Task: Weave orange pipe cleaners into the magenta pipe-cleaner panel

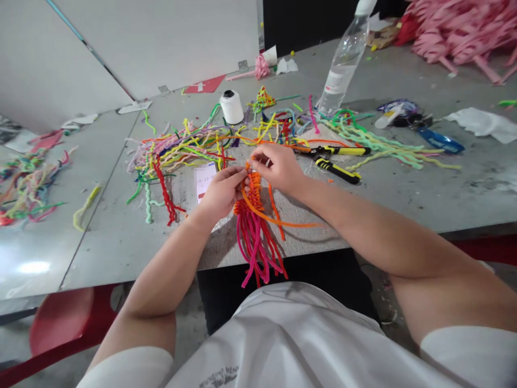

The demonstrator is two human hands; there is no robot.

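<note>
A woven piece of orange pipe cleaners (255, 189) lies between my hands, with loose pink and red pipe cleaner ends (256, 237) hanging past the table edge. My left hand (226, 188) is closed on the upper left of the weave, thumb and fingers pinching it. My right hand (278, 166) pinches an orange pipe cleaner at the top of the piece, its fingertips close to the left ones. One long orange strand (291, 223) curves out below my right wrist. Partly behind my left hand lies a phone (204, 180) with a timer on its screen.
Black and yellow pliers (337, 161) lie right of my hands. Behind are heaps of coloured pipe cleaners (189, 143), a white thread spool (232, 106) and a clear plastic bottle (342, 67). A blue-handled tool (440, 140) and pink ribbon-like bundles (464, 35) occupy the right side.
</note>
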